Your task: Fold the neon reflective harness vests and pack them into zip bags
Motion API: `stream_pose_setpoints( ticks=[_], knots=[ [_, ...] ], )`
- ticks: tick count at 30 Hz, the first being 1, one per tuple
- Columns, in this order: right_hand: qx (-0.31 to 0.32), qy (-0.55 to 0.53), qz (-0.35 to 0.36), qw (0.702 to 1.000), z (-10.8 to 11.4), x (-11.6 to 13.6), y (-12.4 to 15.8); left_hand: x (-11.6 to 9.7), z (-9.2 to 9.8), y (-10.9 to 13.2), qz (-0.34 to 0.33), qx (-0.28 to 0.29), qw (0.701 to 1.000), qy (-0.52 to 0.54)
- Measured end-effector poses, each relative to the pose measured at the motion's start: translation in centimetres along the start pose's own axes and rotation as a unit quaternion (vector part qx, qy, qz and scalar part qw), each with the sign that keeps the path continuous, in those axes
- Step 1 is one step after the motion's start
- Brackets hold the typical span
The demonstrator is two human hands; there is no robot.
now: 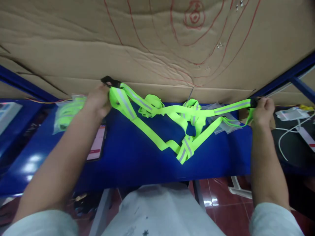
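Note:
A neon-yellow reflective strap harness [150,132] with grey stripes stretches between my two hands above a blue table. My left hand [98,100] is closed on its left end, beside a black plastic buckle [111,82]. My right hand [263,109] grips the other end at a second black buckle [253,102], with a thin loop of strap hanging below it. The straps sag to a crossed joint [185,150] in the middle. Behind them lie two bundled neon straps [151,104], partly hidden by the harness.
A bagged neon strap roll [67,113] and a phone [98,142] lie near my left arm. Clear plastic bags [225,123] rest at the back right. White cables [283,141] lie farther right. A cardboard panel [73,59] rises behind the blue table [137,164].

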State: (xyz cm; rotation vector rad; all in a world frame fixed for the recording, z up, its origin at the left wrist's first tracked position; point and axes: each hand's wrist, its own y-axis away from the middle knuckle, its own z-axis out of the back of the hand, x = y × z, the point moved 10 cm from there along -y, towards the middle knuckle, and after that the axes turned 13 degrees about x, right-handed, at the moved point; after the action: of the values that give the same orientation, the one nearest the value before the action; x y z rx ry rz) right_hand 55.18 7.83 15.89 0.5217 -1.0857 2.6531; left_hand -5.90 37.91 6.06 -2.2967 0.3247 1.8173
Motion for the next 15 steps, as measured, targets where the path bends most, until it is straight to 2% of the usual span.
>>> stream_pose_setpoints(
  ticks=[3, 5, 7, 8, 9, 11, 12, 14, 15],
  knots=[
    [0.015, 0.041, -0.070, 0.997, -2.0, -3.0, -0.5, 2.7, 0.1, -2.4, 0.029, 0.017, 0.999, -0.024],
    [0.030, 0.061, -0.083, 0.994, -2.5, -2.0, 1.2, 3.6, 0.5, -1.8, 0.027, 0.027, 0.998, -0.040],
    [0.042, 0.070, -0.067, 0.994, -2.1, 1.6, 4.6, 3.8, 1.2, -0.1, 0.012, 0.032, 0.998, -0.054],
    [0.078, 0.060, -0.035, 0.995, -2.5, 4.3, 6.7, 3.8, 1.6, 1.0, 0.001, 0.031, 0.998, -0.059],
    [0.148, 0.031, 0.012, 0.988, -3.6, 7.5, 9.0, 3.7, 1.8, 2.1, -0.010, 0.030, 0.997, -0.065],
    [0.331, -0.014, 0.114, 0.937, -6.8, 14.2, 14.4, 2.9, 2.0, 4.4, -0.027, 0.026, 0.996, -0.076],
    [0.371, -0.017, 0.131, 0.919, -7.7, 16.6, 16.6, 2.4, 1.8, 5.5, -0.031, 0.024, 0.996, -0.078],
    [0.385, -0.013, 0.123, 0.915, -8.9, 19.6, 19.1, 0.9, 1.2, 7.5, -0.032, 0.010, 0.997, -0.073],
    [0.386, -0.021, 0.115, 0.915, -9.6, 20.5, 19.9, 0.1, 1.2, 8.5, -0.025, -0.019, 0.998, -0.056]
  ],
)
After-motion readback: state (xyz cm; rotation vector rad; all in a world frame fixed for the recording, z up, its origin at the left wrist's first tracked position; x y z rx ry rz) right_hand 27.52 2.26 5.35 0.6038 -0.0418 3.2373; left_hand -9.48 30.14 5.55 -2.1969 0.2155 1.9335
